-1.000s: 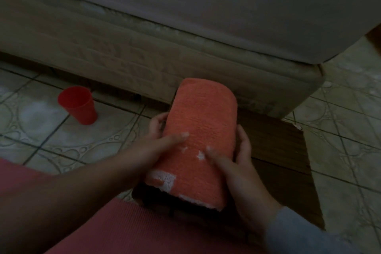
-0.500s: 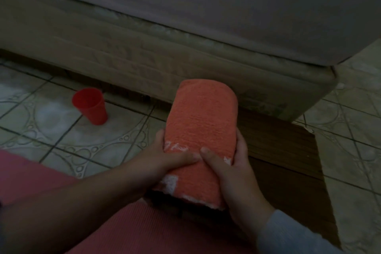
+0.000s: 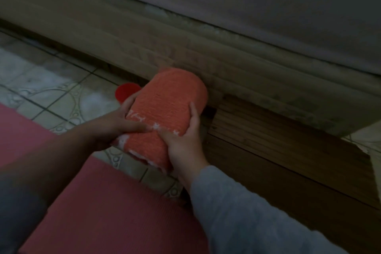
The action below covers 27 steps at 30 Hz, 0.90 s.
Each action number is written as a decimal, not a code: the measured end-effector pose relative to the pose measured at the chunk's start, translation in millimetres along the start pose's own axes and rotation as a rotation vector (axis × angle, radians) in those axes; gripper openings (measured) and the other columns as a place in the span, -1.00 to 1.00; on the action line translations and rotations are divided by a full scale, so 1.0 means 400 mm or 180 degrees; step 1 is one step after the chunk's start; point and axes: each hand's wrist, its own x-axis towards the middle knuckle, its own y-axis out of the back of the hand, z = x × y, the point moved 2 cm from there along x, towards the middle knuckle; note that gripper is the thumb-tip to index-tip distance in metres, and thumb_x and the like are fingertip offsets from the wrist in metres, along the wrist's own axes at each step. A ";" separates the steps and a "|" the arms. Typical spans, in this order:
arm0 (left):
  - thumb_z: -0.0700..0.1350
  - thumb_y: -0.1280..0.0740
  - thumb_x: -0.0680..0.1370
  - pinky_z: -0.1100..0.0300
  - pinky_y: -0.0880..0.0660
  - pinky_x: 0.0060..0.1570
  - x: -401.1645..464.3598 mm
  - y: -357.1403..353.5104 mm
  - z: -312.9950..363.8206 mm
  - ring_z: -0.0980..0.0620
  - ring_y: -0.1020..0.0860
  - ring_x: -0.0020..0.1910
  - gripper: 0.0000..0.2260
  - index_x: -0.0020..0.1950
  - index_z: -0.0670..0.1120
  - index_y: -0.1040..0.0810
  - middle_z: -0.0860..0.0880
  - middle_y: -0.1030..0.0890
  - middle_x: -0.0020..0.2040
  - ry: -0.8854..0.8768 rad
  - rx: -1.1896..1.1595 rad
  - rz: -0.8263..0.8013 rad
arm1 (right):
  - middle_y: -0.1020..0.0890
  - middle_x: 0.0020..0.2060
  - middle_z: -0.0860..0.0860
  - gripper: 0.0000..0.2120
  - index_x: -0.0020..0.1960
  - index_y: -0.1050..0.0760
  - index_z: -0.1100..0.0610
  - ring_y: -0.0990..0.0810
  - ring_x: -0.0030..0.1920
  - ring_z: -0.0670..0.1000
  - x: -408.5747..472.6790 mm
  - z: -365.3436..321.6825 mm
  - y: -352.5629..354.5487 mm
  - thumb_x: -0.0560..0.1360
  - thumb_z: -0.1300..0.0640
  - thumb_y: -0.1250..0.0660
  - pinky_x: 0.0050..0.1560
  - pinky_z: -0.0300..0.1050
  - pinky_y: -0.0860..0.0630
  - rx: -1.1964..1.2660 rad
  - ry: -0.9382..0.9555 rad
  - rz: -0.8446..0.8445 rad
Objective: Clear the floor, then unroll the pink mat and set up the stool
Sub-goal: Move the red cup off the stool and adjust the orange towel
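Observation:
A rolled orange towel [image 3: 171, 107] with white markings is held above the floor, tilted with its far end toward the bed. My left hand [image 3: 121, 123] grips its left side, thumb lying across the top. My right hand [image 3: 185, 144] grips its right side, fingers wrapped up the roll. The pink mat [image 3: 107, 212] lies flat on the tiled floor at the lower left, under my arms. A low dark wooden stool [image 3: 288, 150] stands on the floor to the right of the towel, against the bed base.
A bed [image 3: 206, 27] with a grey mattress and beige base fills the top of the view. A red plastic cup [image 3: 125, 92] stands on the patterned tile floor [image 3: 51, 93], partly hidden behind the towel and my left hand.
Both hands have lifted the towel off the wooden stool and carried it left, over the tiles and mat edge. The view has shifted, so the cup now sits behind the towel.

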 end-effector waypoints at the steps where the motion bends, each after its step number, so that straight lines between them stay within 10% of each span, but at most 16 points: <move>1: -0.05 -0.62 0.05 0.04 -0.55 0.05 0.011 0.005 -0.020 -0.06 -0.55 0.22 -0.02 0.38 0.32 -0.26 -0.07 -0.49 0.31 0.0028 0.0002 0.0026 | -0.29 0.30 -0.08 -0.12 0.37 -0.04 -0.43 -0.40 0.27 0.00 0.012 0.007 -0.004 0.36 0.15 -0.49 0.34 0.13 -0.39 -0.0084 -0.0101 0.0025; 12: -0.08 -0.60 0.06 -0.03 -0.51 0.16 0.080 0.017 -0.193 -0.06 -0.54 0.23 0.00 0.44 0.16 -0.24 -0.09 -0.52 0.29 0.0335 -0.0044 0.0170 | -0.22 0.46 0.09 -0.20 0.48 0.08 -0.28 -0.29 0.41 0.12 0.106 0.075 -0.021 0.51 0.19 -0.34 0.41 0.20 -0.25 -0.0102 -0.1712 0.0431; 27: -0.02 -0.61 0.22 0.25 -0.39 0.12 0.098 0.081 -0.221 0.11 -0.42 0.25 0.05 0.52 0.19 0.00 0.06 -0.34 0.36 0.0353 0.1138 0.0291 | -0.17 0.47 0.25 -0.22 0.53 0.12 -0.02 -0.30 0.41 0.27 0.118 0.167 -0.019 0.50 0.31 -0.25 0.35 0.15 -0.37 -0.1300 -0.1557 0.0109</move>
